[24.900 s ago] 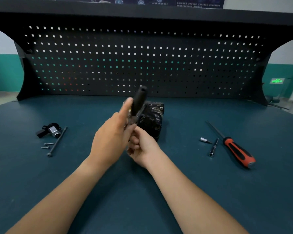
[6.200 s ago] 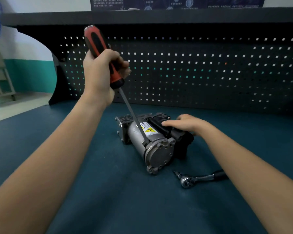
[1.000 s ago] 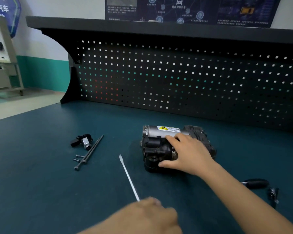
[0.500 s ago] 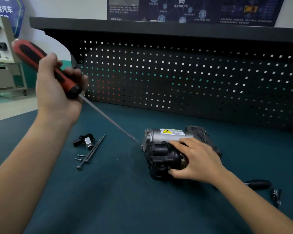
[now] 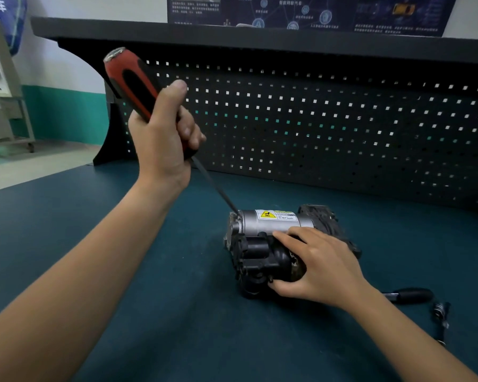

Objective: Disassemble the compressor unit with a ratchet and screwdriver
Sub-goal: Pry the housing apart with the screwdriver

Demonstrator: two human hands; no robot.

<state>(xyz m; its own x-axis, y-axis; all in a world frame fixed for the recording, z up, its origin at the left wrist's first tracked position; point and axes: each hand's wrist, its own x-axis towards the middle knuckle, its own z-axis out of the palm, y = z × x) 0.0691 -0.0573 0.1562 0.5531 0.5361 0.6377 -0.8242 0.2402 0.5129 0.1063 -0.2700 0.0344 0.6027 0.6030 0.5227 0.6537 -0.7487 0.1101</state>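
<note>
While the right hand [image 5: 320,268] holds the compressor [image 5: 276,222] in place on the table [image 5: 177,326], the left hand [image 5: 163,139] grips the screwdriver [image 5: 130,84] by its red and black handle, all fingers wrapped round it and the thumb lying up along the grip. The handle is raised and tilted to the left; the shaft slants down to the right.

Compared with half a second ago, the left hand has moved right, toward the middle of the view, and the handle stands steeper. The tip, which then pointed just short of the unit, now touches the top edge of the end cap at the left end of the silver cylinder.

The right hand has kept its place: fingers curved over the black housing at the front, thumb pressed against its lower edge. The compressor lies on its side as before, right of centre, with the yellow warning label [image 5: 267,215] facing up.

The ratchet [image 5: 409,295] lies on the table to the right, its black grip showing beyond the right forearm, unmoved. The pegboard [image 5: 342,133] stands behind.
</note>
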